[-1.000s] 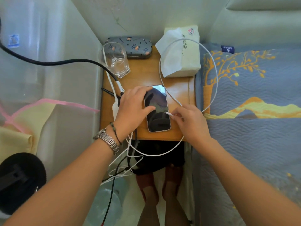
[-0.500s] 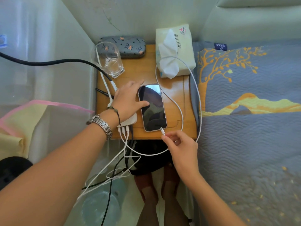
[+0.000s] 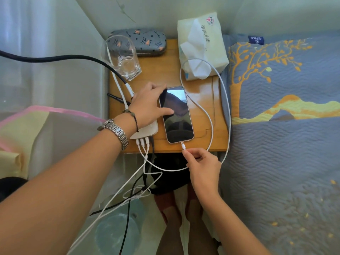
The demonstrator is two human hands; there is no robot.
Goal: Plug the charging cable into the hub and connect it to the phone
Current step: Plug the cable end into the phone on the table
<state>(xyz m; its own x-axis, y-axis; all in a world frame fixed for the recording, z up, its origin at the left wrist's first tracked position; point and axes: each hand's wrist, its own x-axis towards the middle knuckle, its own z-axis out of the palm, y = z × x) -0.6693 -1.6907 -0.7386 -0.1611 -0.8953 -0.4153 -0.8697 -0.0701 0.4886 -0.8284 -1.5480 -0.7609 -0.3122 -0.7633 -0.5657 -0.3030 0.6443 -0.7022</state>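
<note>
Wooden nightstand (image 3: 200, 100), left hand (image 3: 149, 105) half-hiding hub (image 3: 150, 131)

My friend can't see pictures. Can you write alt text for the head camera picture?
A right hand pushes a white cable plug into the bottom of a phone on a small wooden table. The left hand steadies the phone beside a white hub.

light: soft daylight | glare: phone (image 3: 176, 115) screen, table (image 3: 202, 100) top | edges: wide-angle bending, slight blur
</note>
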